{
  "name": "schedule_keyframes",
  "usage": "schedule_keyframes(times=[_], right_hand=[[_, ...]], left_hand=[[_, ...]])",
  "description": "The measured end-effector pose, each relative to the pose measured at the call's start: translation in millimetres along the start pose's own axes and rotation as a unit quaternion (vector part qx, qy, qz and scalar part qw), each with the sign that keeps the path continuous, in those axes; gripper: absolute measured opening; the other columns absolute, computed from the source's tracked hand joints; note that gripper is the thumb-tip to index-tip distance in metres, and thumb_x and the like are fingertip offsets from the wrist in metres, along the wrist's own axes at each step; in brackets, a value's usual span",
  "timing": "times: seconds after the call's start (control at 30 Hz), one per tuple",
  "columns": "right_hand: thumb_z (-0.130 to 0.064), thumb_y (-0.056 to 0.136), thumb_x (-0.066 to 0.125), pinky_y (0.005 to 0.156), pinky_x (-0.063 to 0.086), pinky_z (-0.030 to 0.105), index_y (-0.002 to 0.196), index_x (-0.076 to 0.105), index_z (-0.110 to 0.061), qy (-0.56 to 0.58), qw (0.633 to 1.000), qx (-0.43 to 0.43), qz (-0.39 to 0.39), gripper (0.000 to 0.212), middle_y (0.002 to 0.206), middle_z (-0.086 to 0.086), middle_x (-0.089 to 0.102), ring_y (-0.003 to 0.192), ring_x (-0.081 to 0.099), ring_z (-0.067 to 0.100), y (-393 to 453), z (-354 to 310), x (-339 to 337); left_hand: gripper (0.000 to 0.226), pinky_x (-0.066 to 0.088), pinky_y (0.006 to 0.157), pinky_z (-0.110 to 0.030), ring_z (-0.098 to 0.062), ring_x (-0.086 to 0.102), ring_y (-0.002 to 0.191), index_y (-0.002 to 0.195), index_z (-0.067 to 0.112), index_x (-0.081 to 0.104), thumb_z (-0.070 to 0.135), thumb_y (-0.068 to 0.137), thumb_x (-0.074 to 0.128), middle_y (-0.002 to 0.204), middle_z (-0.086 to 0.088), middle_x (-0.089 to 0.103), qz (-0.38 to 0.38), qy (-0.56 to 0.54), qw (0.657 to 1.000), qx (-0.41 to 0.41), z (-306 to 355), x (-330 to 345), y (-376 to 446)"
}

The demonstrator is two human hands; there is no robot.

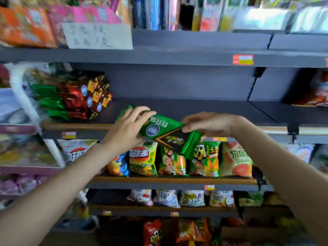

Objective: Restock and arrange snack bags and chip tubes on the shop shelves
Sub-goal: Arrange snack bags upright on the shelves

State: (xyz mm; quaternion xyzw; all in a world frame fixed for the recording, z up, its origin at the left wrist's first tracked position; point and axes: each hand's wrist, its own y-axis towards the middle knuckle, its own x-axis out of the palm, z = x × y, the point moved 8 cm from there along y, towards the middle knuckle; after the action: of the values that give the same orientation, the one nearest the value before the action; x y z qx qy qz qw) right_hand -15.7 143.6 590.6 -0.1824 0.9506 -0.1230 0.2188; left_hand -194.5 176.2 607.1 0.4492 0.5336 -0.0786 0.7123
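Observation:
A green and black snack bag (165, 134) hangs tilted in front of the middle shelf's wooden edge (76, 126). My left hand (128, 128) grips its left end, fingers curled over the top. My right hand (209, 124) pinches its right end from above. A stack of red and green bags (74, 98) of the same kind lies on the left of that shelf. The shelf behind the held bag is bare dark board (204, 110).
One shelf down stands a row of chip bags (177, 158). Lower shelves hold small white snack bags (177, 197) and red bags (152, 231). The top shelf carries orange and pink packs (35, 23), a paper note (97, 36) and boxes.

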Motion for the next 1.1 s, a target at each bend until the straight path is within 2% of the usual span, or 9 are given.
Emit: schedule_keyframes(times=[0.1, 0.2, 0.3, 0.4, 0.57, 0.7, 0.8, 0.9, 1.1], right_hand=[[-0.015, 0.09, 0.057, 0.057, 0.054, 0.016, 0.091, 0.059, -0.013, 0.169, 0.982, -0.025, 0.076, 0.002, 0.086, 0.004, 0.059, 0.074, 0.059, 0.009, 46, -27, 17], [-0.009, 0.088, 0.059, 0.054, 0.055, 0.018, 0.087, 0.058, -0.011, 0.274, 0.953, -0.025, 0.127, 0.003, 0.088, 0.008, 0.059, 0.079, 0.058, 0.013, 90, -54, 35], [-0.004, 0.087, 0.06, 0.053, 0.058, 0.025, 0.09, 0.056, -0.011, 0.315, 0.934, -0.031, 0.168, 0.008, 0.107, 0.014, 0.057, 0.098, 0.056, 0.021, 132, -80, 43], [-0.005, 0.087, 0.061, 0.051, 0.057, 0.026, 0.111, 0.052, -0.004, 0.377, 0.901, -0.036, 0.212, 0.026, 0.118, 0.017, 0.055, 0.093, 0.058, 0.023, 159, -88, 57], [-0.007, 0.088, 0.06, 0.05, 0.052, 0.019, 0.117, 0.05, 0.003, 0.487, 0.845, -0.1, 0.198, 0.032, 0.111, 0.019, 0.056, 0.094, 0.058, 0.025, 178, -107, 85], [-0.009, 0.085, 0.065, 0.055, 0.056, 0.022, 0.109, 0.053, 0.005, 0.51, 0.826, -0.109, 0.215, 0.03, 0.114, 0.022, 0.058, 0.099, 0.059, 0.03, 179, -137, 99], [-0.008, 0.085, 0.065, 0.072, 0.058, 0.027, 0.089, 0.048, -0.004, 0.491, 0.823, -0.102, 0.267, 0.018, 0.11, 0.018, 0.057, 0.087, 0.063, 0.022, 180, -135, 103], [-0.009, 0.086, 0.064, 0.077, 0.057, 0.028, 0.102, 0.053, 0.0, 0.465, 0.826, -0.08, 0.309, 0.022, 0.108, 0.014, 0.059, 0.067, 0.064, 0.015, 183, -122, 100], [-0.008, 0.086, 0.065, 0.074, 0.058, 0.028, 0.115, 0.048, 0.001, 0.462, 0.819, -0.07, 0.334, 0.035, 0.119, 0.017, 0.057, 0.071, 0.065, 0.02, 196, -113, 92]], left_hand=[[0.061, 0.036, 0.094, -0.041, -0.035, 0.043, 0.11, 0.123, 0.005, 0.052, -0.003, 0.065, 0.069, 0.122, -0.018, 0.048, 0.111, -0.031, 0.985, -0.129, -68, -27, -7], [0.052, 0.04, 0.086, -0.049, -0.043, 0.048, 0.105, 0.119, 0.001, 0.053, 0.001, 0.07, 0.068, 0.114, -0.023, 0.051, 0.085, 0.002, 0.976, -0.199, -125, -19, -18], [0.044, 0.041, 0.078, -0.05, -0.045, 0.051, 0.096, 0.112, 0.0, 0.057, 0.0, 0.069, 0.067, 0.104, -0.023, 0.055, 0.063, 0.012, 0.978, -0.197, -165, -12, -28], [0.036, 0.038, 0.081, -0.046, -0.04, 0.049, 0.097, 0.109, 0.002, 0.058, 0.0, 0.073, 0.057, 0.105, -0.018, 0.054, 0.104, -0.001, 0.976, -0.194, -186, -17, -42], [0.04, 0.033, 0.088, -0.039, -0.03, 0.042, 0.104, 0.11, 0.005, 0.053, 0.012, 0.073, 0.044, 0.112, -0.016, 0.051, 0.216, -0.021, 0.958, -0.187, -211, -53, -51], [0.049, 0.031, 0.096, -0.041, -0.029, 0.037, 0.109, 0.116, 0.003, 0.053, 0.017, 0.072, 0.04, 0.12, -0.018, 0.049, 0.245, 0.008, 0.946, -0.214, -231, -77, -49], [0.054, 0.034, 0.097, -0.046, -0.03, 0.036, 0.114, 0.121, 0.004, 0.053, 0.023, 0.074, 0.035, 0.127, -0.015, 0.049, 0.196, 0.029, 0.958, -0.207, -233, -70, -51], [0.058, 0.036, 0.099, -0.05, -0.031, 0.035, 0.12, 0.127, 0.005, 0.051, 0.023, 0.075, 0.033, 0.134, -0.013, 0.046, 0.145, 0.029, 0.971, -0.187, -232, -54, -56], [0.055, 0.035, 0.101, -0.053, -0.039, 0.033, 0.123, 0.129, 0.004, 0.049, 0.001, 0.074, 0.056, 0.137, -0.015, 0.042, 0.164, 0.018, 0.968, -0.188, -228, -56, -53]])
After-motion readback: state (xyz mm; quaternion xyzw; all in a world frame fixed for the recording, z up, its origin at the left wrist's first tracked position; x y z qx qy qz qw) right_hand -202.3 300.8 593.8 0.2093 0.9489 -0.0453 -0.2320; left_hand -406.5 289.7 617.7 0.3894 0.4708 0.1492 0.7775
